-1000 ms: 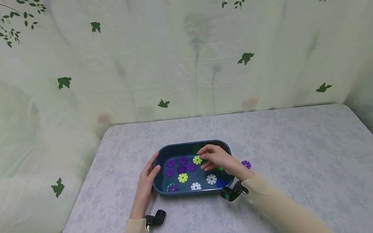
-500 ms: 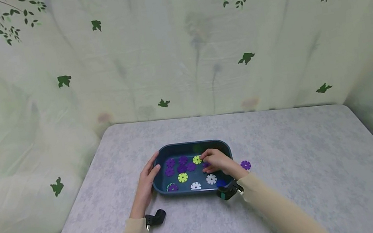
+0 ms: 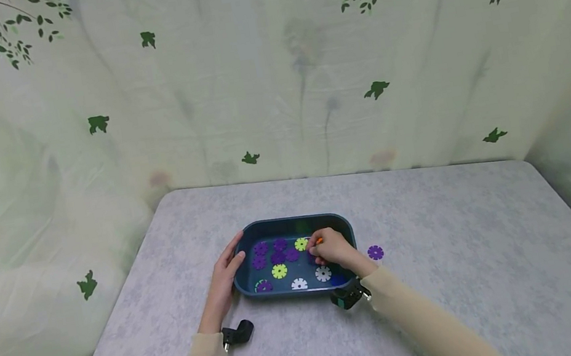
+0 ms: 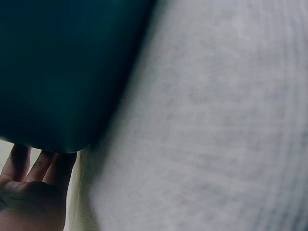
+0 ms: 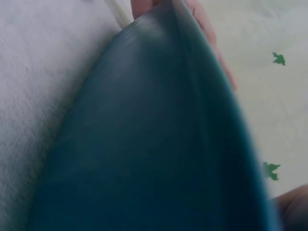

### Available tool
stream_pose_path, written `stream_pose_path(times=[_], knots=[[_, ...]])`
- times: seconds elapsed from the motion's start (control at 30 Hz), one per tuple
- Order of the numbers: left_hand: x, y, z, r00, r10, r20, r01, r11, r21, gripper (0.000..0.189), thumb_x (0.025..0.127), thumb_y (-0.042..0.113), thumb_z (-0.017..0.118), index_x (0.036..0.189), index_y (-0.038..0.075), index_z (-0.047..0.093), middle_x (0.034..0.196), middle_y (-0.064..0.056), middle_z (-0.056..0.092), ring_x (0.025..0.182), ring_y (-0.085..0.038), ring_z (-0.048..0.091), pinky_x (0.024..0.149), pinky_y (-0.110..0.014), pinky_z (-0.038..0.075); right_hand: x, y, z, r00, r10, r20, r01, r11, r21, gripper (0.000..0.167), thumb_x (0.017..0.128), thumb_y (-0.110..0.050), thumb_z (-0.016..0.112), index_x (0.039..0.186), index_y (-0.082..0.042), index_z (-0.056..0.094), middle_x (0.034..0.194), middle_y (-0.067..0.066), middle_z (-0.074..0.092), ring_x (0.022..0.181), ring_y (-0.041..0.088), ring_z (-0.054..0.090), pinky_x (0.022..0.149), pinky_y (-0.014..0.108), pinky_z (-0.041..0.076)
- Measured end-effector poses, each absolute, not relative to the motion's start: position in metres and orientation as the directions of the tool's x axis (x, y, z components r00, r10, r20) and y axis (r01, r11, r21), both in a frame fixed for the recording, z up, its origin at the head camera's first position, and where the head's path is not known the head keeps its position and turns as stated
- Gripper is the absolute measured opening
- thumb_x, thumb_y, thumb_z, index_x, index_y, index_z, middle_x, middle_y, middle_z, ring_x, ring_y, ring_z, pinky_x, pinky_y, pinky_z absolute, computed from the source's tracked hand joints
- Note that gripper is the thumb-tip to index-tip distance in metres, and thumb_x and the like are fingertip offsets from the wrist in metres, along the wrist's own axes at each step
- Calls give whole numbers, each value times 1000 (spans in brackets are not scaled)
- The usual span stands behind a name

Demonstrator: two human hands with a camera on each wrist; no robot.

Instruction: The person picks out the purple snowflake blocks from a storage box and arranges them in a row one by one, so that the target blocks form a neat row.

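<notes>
A dark blue tray (image 3: 303, 292) holds several notched, flower-shaped plastic discs. Purple discs (image 3: 278, 257) cluster in its left half, with a yellow disc (image 3: 280, 271) and a white disc (image 3: 323, 273) nearer the front. My left hand (image 3: 221, 288) holds the tray's left end, thumb at the rim and fingers along the outside; its fingers (image 4: 41, 168) touch the wall in the left wrist view. Inside the tray's right part, my right hand (image 3: 334, 248) pinches a small orange piece (image 3: 320, 240), probably a disc seen partly. The right wrist view is mostly filled by the tray wall (image 5: 144, 125).
One purple disc (image 3: 376, 252) lies on the grey table (image 3: 452, 239) just right of the tray. A pale curtain (image 3: 259, 82) with leaf prints hangs behind the table's far edge. Blue pieces (image 3: 338, 280) lie in the tray's near right corner.
My right hand has lowered slightly into the tray and its fingers have closed; an orange piece now shows between them. The left hand and tray stay in place.
</notes>
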State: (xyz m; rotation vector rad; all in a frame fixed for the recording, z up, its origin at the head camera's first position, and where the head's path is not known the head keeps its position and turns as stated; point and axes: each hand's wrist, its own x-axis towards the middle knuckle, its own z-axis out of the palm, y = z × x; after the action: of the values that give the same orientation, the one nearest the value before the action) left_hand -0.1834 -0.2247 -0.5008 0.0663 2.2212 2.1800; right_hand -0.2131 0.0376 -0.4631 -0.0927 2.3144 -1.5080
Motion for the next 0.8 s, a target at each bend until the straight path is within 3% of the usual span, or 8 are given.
stream_pose_path(times=[0.17, 0.43, 0.6, 0.8], knots=[[-183, -224, -500, -998, 58, 13, 13, 13, 1000, 48, 101, 20, 51, 148, 17, 39, 152, 0, 32, 140, -13, 22, 114, -39, 16, -211, 44, -456, -927, -306, -219, 79, 411, -908, 10, 92, -2, 59, 95, 4, 67, 70, 7, 57, 55, 13, 47, 49, 24, 43], [-183, -225, -500, -998, 54, 16, 17, 19, 1000, 48, 101, 19, 50, 148, 17, 39, 152, 0, 32, 140, -13, 22, 114, -40, 15, -211, 73, -440, -900, -392, -188, 116, 201, -973, 19, 97, -6, 53, 108, 7, 61, 79, 7, 56, 62, 13, 49, 60, 27, 48], [-184, -224, -500, -998, 55, 13, 15, 29, 999, 49, 101, 21, 51, 148, 16, 39, 153, -1, 31, 141, -15, 21, 114, -41, 15, -211, 105, -438, -919, -365, -146, 105, 132, -986, 21, 98, -6, 51, 112, 8, 56, 79, 5, 55, 63, 14, 49, 61, 26, 48], [-183, -224, -500, -999, 53, 13, 14, 29, 999, 49, 101, 21, 51, 148, 16, 39, 152, 0, 32, 140, -14, 22, 114, -39, 15, -211, 155, -451, -947, -283, -151, 111, 152, -982, 25, 99, -10, 51, 115, 9, 53, 81, 6, 56, 66, 14, 50, 63, 29, 49]])
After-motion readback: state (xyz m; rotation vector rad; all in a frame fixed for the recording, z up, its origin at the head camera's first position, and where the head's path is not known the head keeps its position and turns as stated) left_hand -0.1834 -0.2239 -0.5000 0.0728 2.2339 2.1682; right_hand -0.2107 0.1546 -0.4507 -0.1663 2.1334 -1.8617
